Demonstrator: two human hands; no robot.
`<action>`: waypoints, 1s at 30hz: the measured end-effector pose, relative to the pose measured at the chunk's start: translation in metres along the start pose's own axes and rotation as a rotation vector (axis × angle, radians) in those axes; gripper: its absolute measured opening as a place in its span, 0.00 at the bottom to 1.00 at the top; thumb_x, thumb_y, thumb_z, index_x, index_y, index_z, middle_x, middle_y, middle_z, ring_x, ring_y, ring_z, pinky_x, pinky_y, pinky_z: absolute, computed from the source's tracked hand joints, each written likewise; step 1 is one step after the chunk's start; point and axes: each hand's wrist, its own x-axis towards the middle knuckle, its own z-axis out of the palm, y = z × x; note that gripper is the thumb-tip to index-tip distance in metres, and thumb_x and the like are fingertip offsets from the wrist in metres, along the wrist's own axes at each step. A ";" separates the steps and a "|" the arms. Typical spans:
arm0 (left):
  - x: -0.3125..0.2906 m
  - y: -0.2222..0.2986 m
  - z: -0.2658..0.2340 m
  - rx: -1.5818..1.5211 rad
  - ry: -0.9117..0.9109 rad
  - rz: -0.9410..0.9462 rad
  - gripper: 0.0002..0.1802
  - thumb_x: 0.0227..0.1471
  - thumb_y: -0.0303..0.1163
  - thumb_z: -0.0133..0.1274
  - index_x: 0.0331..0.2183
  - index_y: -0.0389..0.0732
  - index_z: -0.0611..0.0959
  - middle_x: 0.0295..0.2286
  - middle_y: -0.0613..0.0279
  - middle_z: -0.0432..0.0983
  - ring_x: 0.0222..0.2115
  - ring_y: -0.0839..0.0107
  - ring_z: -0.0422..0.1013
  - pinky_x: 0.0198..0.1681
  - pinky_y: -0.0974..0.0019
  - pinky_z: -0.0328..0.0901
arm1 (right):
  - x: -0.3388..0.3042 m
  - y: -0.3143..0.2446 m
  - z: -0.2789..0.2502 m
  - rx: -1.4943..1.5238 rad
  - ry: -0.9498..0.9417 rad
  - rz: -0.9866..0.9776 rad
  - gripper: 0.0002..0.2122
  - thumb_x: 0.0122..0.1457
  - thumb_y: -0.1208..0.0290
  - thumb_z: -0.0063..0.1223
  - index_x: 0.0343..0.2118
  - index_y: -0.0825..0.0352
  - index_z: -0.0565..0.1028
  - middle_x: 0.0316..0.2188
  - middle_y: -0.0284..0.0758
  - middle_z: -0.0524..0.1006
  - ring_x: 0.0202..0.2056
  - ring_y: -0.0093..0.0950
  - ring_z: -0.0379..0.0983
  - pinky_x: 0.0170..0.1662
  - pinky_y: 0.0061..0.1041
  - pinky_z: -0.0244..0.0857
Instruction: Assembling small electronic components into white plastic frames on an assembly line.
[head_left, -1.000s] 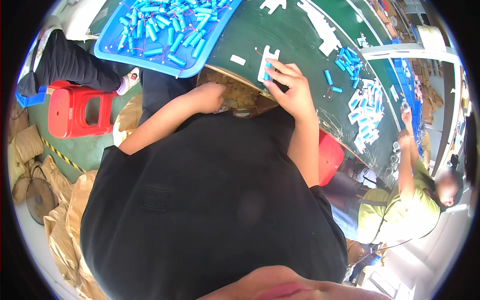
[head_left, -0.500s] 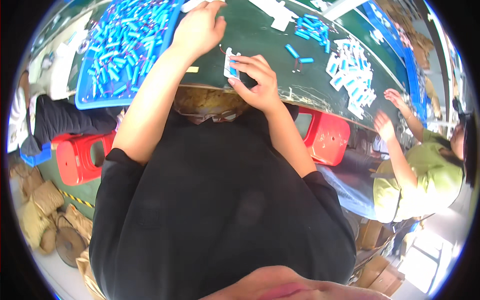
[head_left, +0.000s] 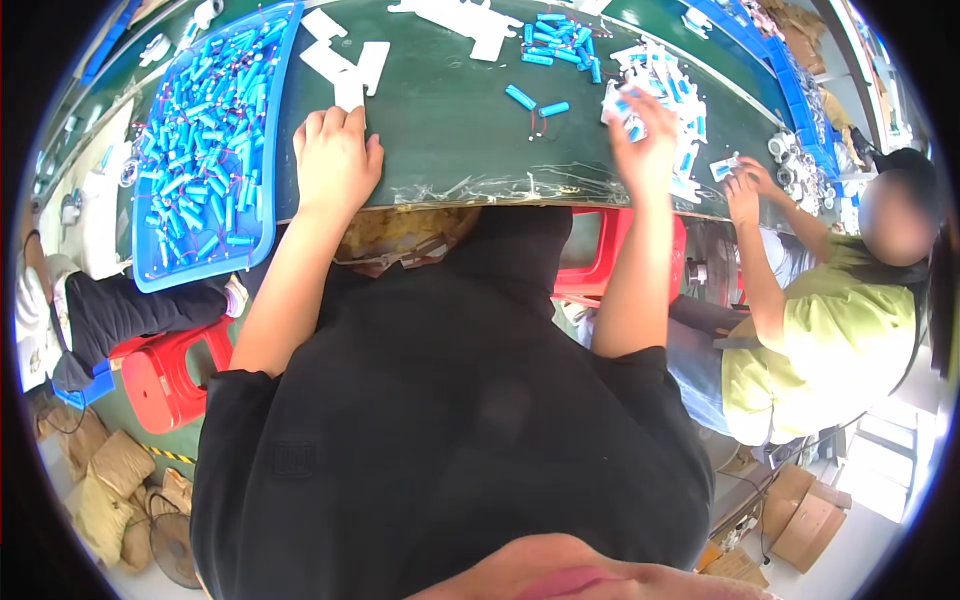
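Note:
My left hand is palm down on the green table, its bent fingers closed over the near end of a flat white plastic piece. My right hand, slightly blurred, is at the pile of white holders with blue cells. One such white holder with a blue cell sits under its fingers, at the pile's left edge. More white pieces lie beyond my left hand. Two blue cylindrical cells with thin wires lie between my hands.
A blue tray full of wired blue cells stands at the left. Loose blue cells and white plastic pieces lie farther back. At the right, a co-worker in a yellow-green top handles a small white-and-blue piece. Red stools stand below the table.
My right hand has carried the white holder with its blue cell rightward to the pile. My left hand has come back nearer, onto a white piece. The view has shifted; the co-worker's hands have come together.

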 end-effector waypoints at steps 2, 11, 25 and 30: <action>-0.004 0.001 -0.009 -0.096 -0.013 -0.045 0.20 0.54 0.37 0.66 0.48 0.40 0.86 0.49 0.50 0.72 0.52 0.50 0.71 0.57 0.47 0.68 | 0.015 0.031 -0.008 -0.193 -0.013 0.078 0.17 0.56 0.65 0.72 0.49 0.59 0.86 0.57 0.43 0.82 0.58 0.46 0.74 0.64 0.44 0.64; 0.028 -0.015 0.001 -0.177 0.051 -0.176 0.18 0.51 0.26 0.64 0.45 0.37 0.81 0.40 0.45 0.82 0.43 0.46 0.79 0.49 0.48 0.74 | -0.010 -0.046 0.069 0.359 -0.029 0.242 0.17 0.54 0.81 0.56 0.47 0.62 0.85 0.43 0.40 0.85 0.42 0.37 0.81 0.49 0.34 0.74; -0.015 0.005 -0.015 -0.217 0.010 0.492 0.15 0.46 0.20 0.57 0.38 0.42 0.90 0.46 0.67 0.85 0.56 0.63 0.76 0.71 0.42 0.56 | -0.026 -0.065 0.066 0.576 -0.043 0.270 0.20 0.57 0.82 0.62 0.53 0.65 0.83 0.37 0.31 0.80 0.31 0.22 0.71 0.37 0.22 0.69; -0.014 0.018 -0.029 -0.363 -0.155 0.341 0.07 0.51 0.21 0.56 0.31 0.36 0.88 0.44 0.59 0.85 0.48 0.55 0.78 0.49 0.53 0.75 | -0.027 -0.062 0.070 0.671 -0.041 0.175 0.28 0.57 0.84 0.60 0.64 0.65 0.77 0.34 0.28 0.75 0.28 0.17 0.66 0.33 0.19 0.65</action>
